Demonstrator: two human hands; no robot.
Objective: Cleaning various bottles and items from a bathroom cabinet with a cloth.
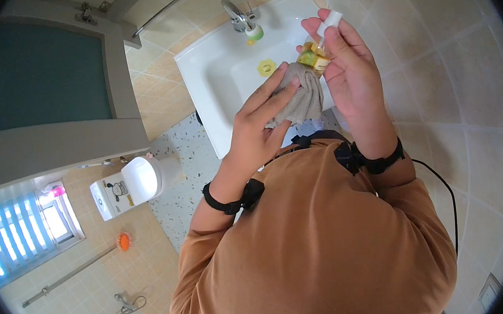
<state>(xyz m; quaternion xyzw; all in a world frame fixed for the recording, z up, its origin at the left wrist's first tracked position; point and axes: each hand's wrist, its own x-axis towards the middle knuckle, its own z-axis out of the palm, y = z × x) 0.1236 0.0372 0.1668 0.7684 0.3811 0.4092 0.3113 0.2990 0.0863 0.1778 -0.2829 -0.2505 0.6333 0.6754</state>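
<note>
My right hand (348, 61) holds a small clear bottle (313, 58) of yellow liquid with a label and a white cap (330, 22). The bottle is tilted, its cap pointing up and to the right, with my thumb just below the cap. Bunched in my left hand (262, 120) is a grey cloth (304, 98), pressed against the bottle's lower end, which it partly hides. Both hands are over the near right part of a white washbasin (229, 81).
A chrome faucet (239, 15) with a green and white tip rises at the basin's back. A yellow flower-shaped drain piece (266, 68) lies in the basin. Tiled wall (436, 73) stands close on the right; a grey-framed cabinet door (55, 147) and a toilet (144, 182) are on the left.
</note>
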